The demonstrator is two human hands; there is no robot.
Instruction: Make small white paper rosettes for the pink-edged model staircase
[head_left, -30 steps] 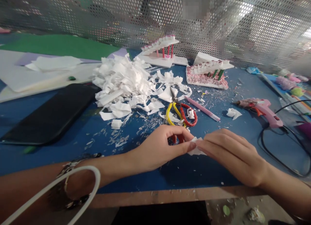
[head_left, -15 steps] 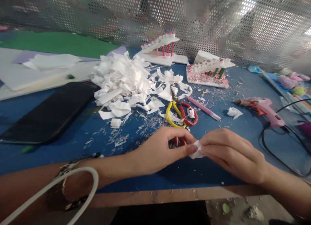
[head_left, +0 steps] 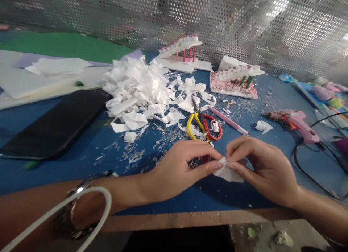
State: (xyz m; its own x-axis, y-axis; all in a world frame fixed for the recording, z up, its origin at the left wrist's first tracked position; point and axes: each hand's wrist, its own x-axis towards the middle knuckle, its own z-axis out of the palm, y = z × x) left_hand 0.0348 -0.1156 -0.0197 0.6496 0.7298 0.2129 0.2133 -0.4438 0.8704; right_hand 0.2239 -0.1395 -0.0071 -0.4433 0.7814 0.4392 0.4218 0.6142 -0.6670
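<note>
A small piece of white paper [head_left: 230,173] is pinched between both hands, low over the table's front part. My left hand [head_left: 187,163] is closed, thumb and forefinger gripping its left end. From the other side my right hand [head_left: 263,168] pinches it at the gathered top, and the lower part flares out beneath the fingers. Just beyond the hands lie scissors [head_left: 203,126] with one yellow and one red handle. A pink pen-like stick [head_left: 228,120] rests beside them. Behind, to the left, rises a heap of torn white paper pieces [head_left: 140,87].
A black phone-like slab [head_left: 57,125] lies at left. At right is a pink glue gun [head_left: 299,124] with a black cord [head_left: 297,161]. Two small white stair models [head_left: 181,49] [head_left: 236,78] stand at the back, before a perforated metal screen [head_left: 187,12]. A white cable [head_left: 107,203] loops over the left forearm.
My right hand's fingers have shifted and curled, with the hand lifted slightly. More of the white paper now shows, spread out below the pinch. My left hand stays nearly in place.
</note>
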